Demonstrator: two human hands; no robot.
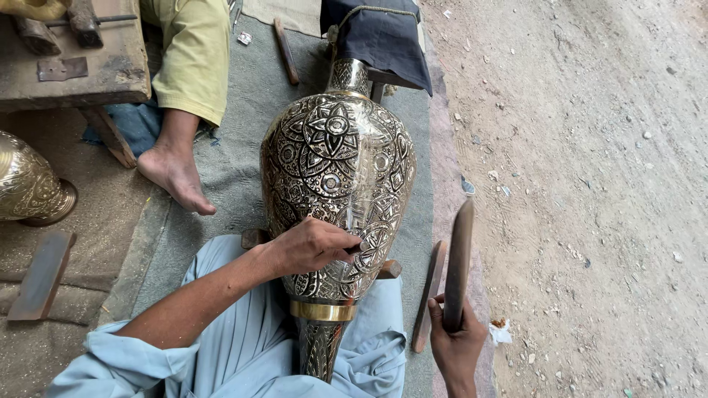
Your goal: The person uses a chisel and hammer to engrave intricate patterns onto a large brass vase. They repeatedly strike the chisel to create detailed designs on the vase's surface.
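Pale blue cloth over my lap [243,354] sits closest, and across it lies the big engraved brass vase [335,169], neck pointing away and foot toward me. My left hand [313,245] rests on its lower belly, fingers pinched around a small dark tool [352,250] whose tip touches the pattern. My right hand [456,340] is clenched round a long dark wooden stick [457,265], held upright well off to the vase's right. I judge the engraving step is under way; a strike would call for bringing that stick over to the tool's head. Farther out, another person's bare foot [177,173] rests on the grey mat [243,110], beside a second brass vessel [29,184].
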